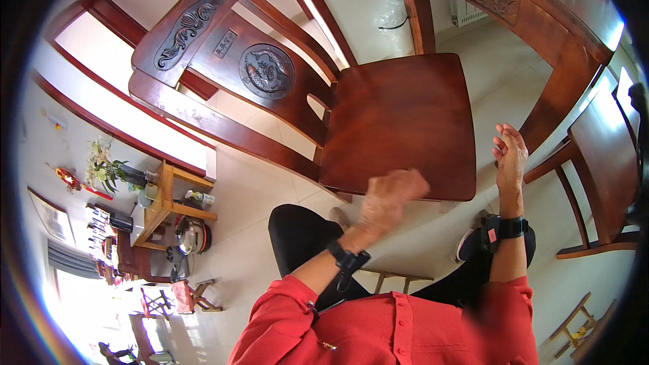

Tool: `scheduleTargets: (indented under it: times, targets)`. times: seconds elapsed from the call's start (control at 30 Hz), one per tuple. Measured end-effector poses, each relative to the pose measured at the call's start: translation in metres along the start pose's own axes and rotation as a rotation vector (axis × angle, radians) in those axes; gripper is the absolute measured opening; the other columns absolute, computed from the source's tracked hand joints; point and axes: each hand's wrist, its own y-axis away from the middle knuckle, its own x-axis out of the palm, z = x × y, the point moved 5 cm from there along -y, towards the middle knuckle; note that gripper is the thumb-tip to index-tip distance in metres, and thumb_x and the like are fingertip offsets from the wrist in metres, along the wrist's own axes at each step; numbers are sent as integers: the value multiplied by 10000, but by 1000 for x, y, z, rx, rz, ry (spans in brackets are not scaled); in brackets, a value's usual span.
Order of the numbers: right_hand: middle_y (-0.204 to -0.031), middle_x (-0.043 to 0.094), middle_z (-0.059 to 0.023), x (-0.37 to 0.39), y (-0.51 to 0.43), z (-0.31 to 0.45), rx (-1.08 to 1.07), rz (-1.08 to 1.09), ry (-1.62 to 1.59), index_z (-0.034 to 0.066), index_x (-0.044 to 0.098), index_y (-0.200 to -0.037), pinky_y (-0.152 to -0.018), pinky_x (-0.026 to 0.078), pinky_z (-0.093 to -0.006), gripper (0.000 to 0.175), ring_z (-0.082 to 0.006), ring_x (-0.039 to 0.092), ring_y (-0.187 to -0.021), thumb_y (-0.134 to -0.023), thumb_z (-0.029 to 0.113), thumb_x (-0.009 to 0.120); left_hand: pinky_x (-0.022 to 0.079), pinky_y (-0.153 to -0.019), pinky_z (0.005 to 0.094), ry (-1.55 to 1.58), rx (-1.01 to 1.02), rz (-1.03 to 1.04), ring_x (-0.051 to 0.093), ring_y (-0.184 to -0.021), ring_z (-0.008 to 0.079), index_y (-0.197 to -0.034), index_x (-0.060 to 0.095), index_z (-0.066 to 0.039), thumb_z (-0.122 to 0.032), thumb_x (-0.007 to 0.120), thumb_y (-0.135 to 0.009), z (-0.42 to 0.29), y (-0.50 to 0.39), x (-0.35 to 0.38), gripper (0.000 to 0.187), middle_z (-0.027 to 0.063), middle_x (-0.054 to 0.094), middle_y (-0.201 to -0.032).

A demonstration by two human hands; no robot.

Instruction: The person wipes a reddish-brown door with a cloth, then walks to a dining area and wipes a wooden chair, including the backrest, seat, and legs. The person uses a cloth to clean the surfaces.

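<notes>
A dark red-brown wooden chair (400,121) lies before me, its seat nearest and its carved backrest (267,71) reaching to the upper left. My left hand (393,195), blurred by motion, is over the front edge of the seat; whether it touches the wood or holds anything cannot be told. To the right of the seat my right hand (509,149) is raised with its fingers slightly curled and apart, holding nothing. Both wrists wear black straps with small devices.
A carved wooden table (568,45) stands at the upper right, with another chair (603,162) below it. At the left are a wooden stand (165,203), a metal pot (191,234) and a folding stool (203,296). A radiator (467,11) is on the far wall.
</notes>
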Motion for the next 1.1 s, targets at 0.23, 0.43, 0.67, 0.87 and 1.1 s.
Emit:
scheduleTargets:
  times: [0.23, 0.43, 0.67, 0.87, 1.1]
  targets:
    - [-1099, 676, -10, 12, 5, -4, 18, 67, 9, 112, 629, -1126, -694, 481, -229, 209, -88, 596, -818, -947, 213, 592, 424, -947, 472, -192, -526, -142, 533, -1072, 393, -1242, 507, -59, -10, 644, -750, 144, 47, -47, 513, 199, 593, -1152]
    - [-1109, 675, -20, 10, 6, -1, 11, 54, 8, 102, 623, -1154, -691, 483, -230, 238, -93, 597, -821, -944, 211, 595, 423, -950, 489, -241, -761, 51, 531, -1087, 437, -1322, 436, -46, -86, 636, -801, 122, 76, -51, 559, 247, 575, -1214]
    - [-1114, 669, -20, 10, 8, 2, 26, 79, 32, 93, 614, -1168, -703, 478, -235, 260, -93, 590, -836, -938, 215, 603, 480, -838, 507, 74, -946, 201, 589, -963, 466, -1237, 507, -22, -159, 625, -821, 103, 91, -66, 453, 253, 628, -1070]
    - [-1116, 657, -8, 8, 13, 8, 29, 111, -25, 94, 598, -1161, -717, 458, -237, 250, -88, 567, -833, -936, 202, 601, 438, -906, 475, -213, -533, -42, 548, -1036, 427, -1236, 509, -10, -58, 603, -802, 112, 65, -78, 447, 232, 604, -1129]
    - [-1060, 692, -27, 4, 13, 14, 20, 43, -12, 89, 636, -1112, -679, 491, -231, 199, -87, 611, -786, -938, 176, 596, 356, -899, 455, -274, -432, 102, 459, -1111, 358, -1342, 393, -36, 14, 642, -691, 62, 53, -32, 699, 147, 478, -1273]
